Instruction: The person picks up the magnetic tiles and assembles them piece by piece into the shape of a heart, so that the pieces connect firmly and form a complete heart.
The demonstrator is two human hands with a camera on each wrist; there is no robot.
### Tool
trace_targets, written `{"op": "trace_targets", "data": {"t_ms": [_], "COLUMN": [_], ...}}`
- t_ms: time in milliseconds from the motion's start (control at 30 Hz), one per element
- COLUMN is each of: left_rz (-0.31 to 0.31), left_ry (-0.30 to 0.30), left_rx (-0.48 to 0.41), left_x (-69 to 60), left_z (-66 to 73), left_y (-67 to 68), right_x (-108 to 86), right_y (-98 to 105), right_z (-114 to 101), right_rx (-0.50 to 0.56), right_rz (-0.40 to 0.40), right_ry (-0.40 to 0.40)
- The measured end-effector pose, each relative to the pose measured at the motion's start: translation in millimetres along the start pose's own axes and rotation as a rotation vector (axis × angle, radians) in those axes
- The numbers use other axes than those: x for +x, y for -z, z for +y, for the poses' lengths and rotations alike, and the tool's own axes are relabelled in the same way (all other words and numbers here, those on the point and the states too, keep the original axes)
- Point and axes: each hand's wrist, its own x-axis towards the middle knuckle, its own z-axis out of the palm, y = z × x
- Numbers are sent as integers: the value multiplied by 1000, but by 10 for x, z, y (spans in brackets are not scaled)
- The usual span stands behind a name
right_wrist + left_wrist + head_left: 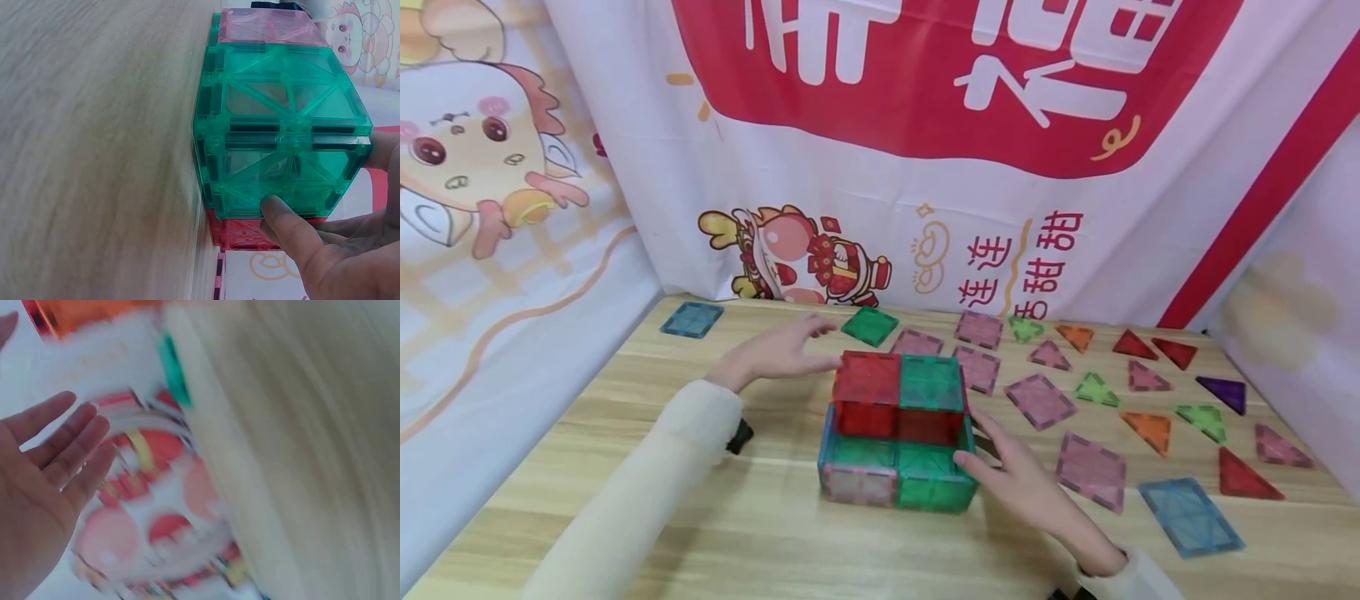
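A tile box [934, 490] with green, pink and blue sides stands on the table, with a raised block topped by a red tile [868, 379] and a green tile [931, 383] across its far part. My left hand [782, 348] is at the block's left, fingers spread and relaxed, holding nothing; whether its thumb touches the red tile I cannot tell. In the left wrist view that hand [53, 459] shows an empty palm. My right hand [1018, 479] grips the box's near right corner. The right wrist view shows this hand [344, 250] with one fingertip on the green side [281, 175].
Loose tiles lie at the right, among them a pink square [1092, 471], a blue square [1191, 517] and a red triangle [1246, 475]. Behind the box lies a green square [869, 326]; a blue one [692, 319] is far left. Printed cloth [850, 175] hangs behind the table.
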Motion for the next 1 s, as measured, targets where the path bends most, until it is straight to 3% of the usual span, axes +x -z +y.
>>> {"op": "trace_targets", "data": {"t_ms": [133, 267, 433, 533, 800, 1000], "left_rz": [78, 124, 128, 119, 48, 88], "left_ry": [91, 254, 418, 464, 577, 538], "left_rx": [69, 124, 152, 154, 68, 106], "left_x": [-8, -91, -210, -246, -412, -326], "left_z": [-559, -1120, -1599, -1741, -1868, -1825], "left_y": [68, 169, 346, 411, 432, 456], "right_x": [11, 8, 3, 1, 0, 23], "right_y": [6, 7, 27, 36, 5, 28], "right_z": [13, 13, -14, -19, -8, 1], "right_rx": [3, 18, 46, 67, 67, 38], "right_rz": [-1, -18, -30, -40, -55, -28], "right_ry": [-27, -41, -63, -74, -93, -109]}}
